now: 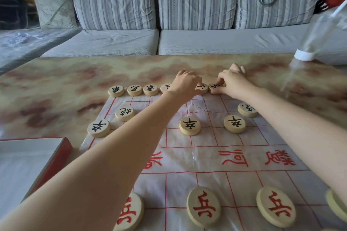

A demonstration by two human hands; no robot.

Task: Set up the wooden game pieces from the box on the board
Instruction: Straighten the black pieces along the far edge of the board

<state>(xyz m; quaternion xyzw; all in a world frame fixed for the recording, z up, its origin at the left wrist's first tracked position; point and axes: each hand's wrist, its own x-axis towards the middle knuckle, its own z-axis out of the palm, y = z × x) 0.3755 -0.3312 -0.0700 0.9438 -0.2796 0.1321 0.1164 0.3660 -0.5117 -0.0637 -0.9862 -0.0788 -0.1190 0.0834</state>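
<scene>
The marbled surface (56, 84) carries the red-lined board (206, 157). At the board's far edge the right hand (233, 80) has its fingers (223, 80) pinching a black-lettered piece (214, 86). The left hand (185, 82) curls just beside them, its grip hidden. The box (60, 155) sits nearer, to their left. A striped sofa (197, 9) stands beyond and a clear bottle (319, 33) to their right.

A single wide-angle view from head height looks forward and down across the worktop (56, 84). Both forearms enter from the lower left and right edges and reach mid-frame, where the left hand (185, 82) and right hand (233, 80) sit. The board (206, 155) fills the lower half, close under the lens, with its nearest pieces (203, 207) stretched. A sofa (120, 43) spans the top.
</scene>
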